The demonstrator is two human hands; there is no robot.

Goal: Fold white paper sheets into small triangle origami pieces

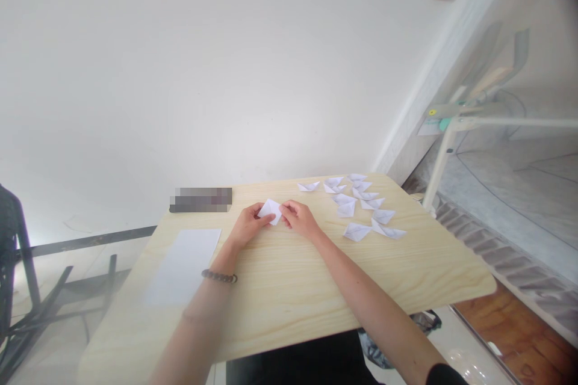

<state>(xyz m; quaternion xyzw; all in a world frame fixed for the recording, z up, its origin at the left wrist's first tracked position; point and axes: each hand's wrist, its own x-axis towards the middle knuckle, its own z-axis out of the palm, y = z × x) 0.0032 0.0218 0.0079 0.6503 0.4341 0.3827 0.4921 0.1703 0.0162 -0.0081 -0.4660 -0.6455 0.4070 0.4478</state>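
Observation:
Between my two hands is a small folded piece of white paper [272,209], diamond-shaped and raised a little over the table. My left hand [251,224] grips its left side, the thumb lying across the front. At its right corner, the fingertips of my right hand [298,216] pinch the edge. Several folded white paper boats [356,231] stand in loose groups to the right of my hands. A stack or sheet of flat white paper [187,261] lies on the left, beside my left forearm.
The light wooden table [289,295] stands against a white wall. A dark, blurred-out object [201,200] sits at its back left edge. A black chair [22,264] is on the left, and a white metal frame [440,162] rises at the right.

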